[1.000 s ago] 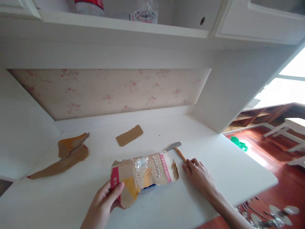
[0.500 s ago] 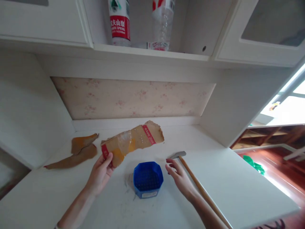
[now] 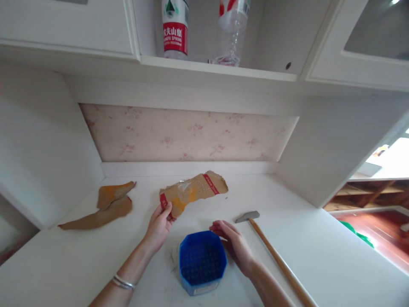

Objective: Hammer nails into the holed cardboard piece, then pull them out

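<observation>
My left hand [image 3: 160, 228] pinches the near left end of a torn strip of brown cardboard [image 3: 200, 188], which has red printed bands, clear tape and yellow patches. The strip is held over the white surface behind a blue octagonal plastic basket [image 3: 203, 288]. At the basket's back right rim is my right hand [image 3: 233, 243], its fingers stretched out and holding nothing. Whether the fingertips touch the rim I cannot tell. To the right of that hand lies a hammer [image 3: 271, 251] with a long wooden handle and a grey metal head.
Torn cardboard pieces [image 3: 110, 211] lie at the left of the white countertop [image 3: 147, 285]. Overhead, an open cabinet shelf [image 3: 204, 68] holds a red-labelled water bottle [image 3: 175, 36] and a clear plastic bottle [image 3: 230, 40]. Side panels [image 3: 332, 140] enclose the counter.
My left hand has carried the cardboard strip a little to the right. My right hand has moved left, away from the hammer head to the basket's rim. The camera view has shifted slightly.
</observation>
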Demonstrator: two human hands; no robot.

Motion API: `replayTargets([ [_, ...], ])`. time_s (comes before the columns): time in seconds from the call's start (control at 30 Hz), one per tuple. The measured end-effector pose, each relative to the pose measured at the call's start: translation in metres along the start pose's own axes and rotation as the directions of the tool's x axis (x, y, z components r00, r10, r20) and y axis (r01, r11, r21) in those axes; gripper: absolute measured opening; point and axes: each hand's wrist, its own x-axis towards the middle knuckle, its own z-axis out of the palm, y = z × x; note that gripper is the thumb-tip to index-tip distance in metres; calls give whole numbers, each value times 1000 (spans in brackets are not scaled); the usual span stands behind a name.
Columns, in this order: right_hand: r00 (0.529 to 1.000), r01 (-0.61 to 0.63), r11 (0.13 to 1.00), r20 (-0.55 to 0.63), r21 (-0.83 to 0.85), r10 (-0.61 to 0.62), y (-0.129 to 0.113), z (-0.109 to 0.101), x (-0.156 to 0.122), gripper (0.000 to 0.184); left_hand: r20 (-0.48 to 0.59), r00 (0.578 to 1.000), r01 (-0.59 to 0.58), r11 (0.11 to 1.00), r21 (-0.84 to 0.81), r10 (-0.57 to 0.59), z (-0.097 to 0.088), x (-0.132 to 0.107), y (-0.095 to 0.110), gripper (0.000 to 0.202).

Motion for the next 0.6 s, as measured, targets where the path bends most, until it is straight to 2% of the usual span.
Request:
replayTargets([
  [0.13, 998, 51, 962, -38, 267, -43, 4, 5, 33, 35, 50, 998, 34, 999, 15, -35, 5, 6, -16, 39],
  [0.2, 997, 70, 930, -42, 360, -59, 6, 8, 52, 42, 76, 995, 55, 998, 42, -58, 4, 8, -21, 43],
  [0.27, 997, 75, 899, -40, 431, -64, 8, 11, 69, 40, 83, 994, 70, 995, 75, -76, 0, 9, -22, 44],
  [0.4, 999, 41, 857, -25, 513, -33, 11, 15, 91, 26, 58, 993, 95, 988, 122, -103, -7, 10, -20, 44],
  [0.6, 1000, -8, 849, -5, 528, 13, 10, 14, 98, 24, 67, 977, 199, 979, 38, -201, -9, 12, -16, 47],
])
